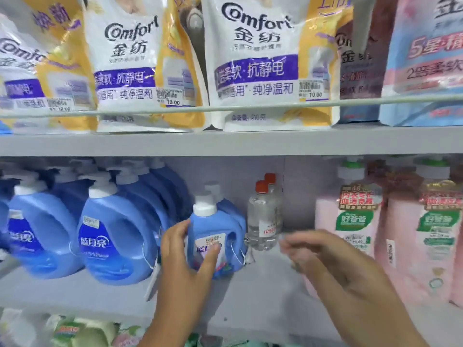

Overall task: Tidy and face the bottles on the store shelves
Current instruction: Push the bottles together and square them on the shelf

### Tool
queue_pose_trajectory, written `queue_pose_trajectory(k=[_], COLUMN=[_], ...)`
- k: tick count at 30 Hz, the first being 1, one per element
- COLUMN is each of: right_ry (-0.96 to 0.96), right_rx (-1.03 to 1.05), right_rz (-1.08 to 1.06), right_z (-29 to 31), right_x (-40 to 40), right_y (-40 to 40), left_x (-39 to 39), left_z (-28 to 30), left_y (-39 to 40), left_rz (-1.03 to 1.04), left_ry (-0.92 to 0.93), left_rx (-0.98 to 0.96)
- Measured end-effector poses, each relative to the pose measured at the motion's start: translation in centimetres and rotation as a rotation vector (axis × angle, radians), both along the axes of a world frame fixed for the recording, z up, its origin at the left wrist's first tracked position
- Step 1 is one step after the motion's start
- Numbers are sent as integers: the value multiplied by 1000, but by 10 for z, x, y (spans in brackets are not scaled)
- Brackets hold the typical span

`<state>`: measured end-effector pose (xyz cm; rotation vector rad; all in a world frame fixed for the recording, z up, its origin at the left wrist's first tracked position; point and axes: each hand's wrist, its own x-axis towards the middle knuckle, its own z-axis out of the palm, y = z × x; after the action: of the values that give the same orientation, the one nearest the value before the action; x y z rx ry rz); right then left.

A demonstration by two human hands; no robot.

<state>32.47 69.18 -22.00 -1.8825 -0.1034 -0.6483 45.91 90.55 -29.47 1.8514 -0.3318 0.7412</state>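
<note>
Left hand [186,249] grips the small blue bottle [213,236] — upright, just left of the clear bottle [263,221]. Right hand [323,256] — blurred, grip state indeterminable.

The white refill pouches [255,63] on the upper shelf read "Comfort 金纺", "抗静电" and "纯净温和", with price stickers [313,92] showing "10.00", the large blue pump bottle [112,234] reads "蓝月亮", and the pink bottle [350,221] carries "好爸爸".

Two clear red-capped bottles [263,219], two pink bottles [350,221], two small blue bottles [215,236], two hands [185,249].
</note>
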Motion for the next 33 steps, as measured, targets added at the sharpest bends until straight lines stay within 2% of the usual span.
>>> queue_pose_trajectory(k=[1, 4, 7, 9, 11, 20, 26, 29, 32, 33], right_ry=[-2, 8, 227, 365, 422, 372, 374, 398, 280, 237], right_rx=[-18, -184, -423, -608, -691, -658, -663, -625, -413, -453], right_rz=[69, -22, -51, 8, 50, 68, 108, 117, -28, -129], right_z=[9, 55, 75, 79, 78, 76, 73, 73, 80, 84], right_x=[24, 104, 179, 202, 212, 210, 202, 202, 201, 198], right_y=[19, 62, 68, 72, 74, 77, 71, 68, 56, 49], left_x=[5, 14, 19, 24, 33, 31, 29, 30, 32, 32], left_z=[-4, -4, -1, -2, -7, -4, -14, -19, -20, -21], left_y=[2, 4, 11, 17, 25, 34, 32, 31, 31, 31], left_rz=[-26, -124, -255, -301, -342, -480, -431, -409, -415, -417], left_ry=[8, 60, 208, 246, 264, 275, 332, 355, 369, 369], left_rx=[37, 30, -101, -83, -95, -150, -134, -188, -286, -320])
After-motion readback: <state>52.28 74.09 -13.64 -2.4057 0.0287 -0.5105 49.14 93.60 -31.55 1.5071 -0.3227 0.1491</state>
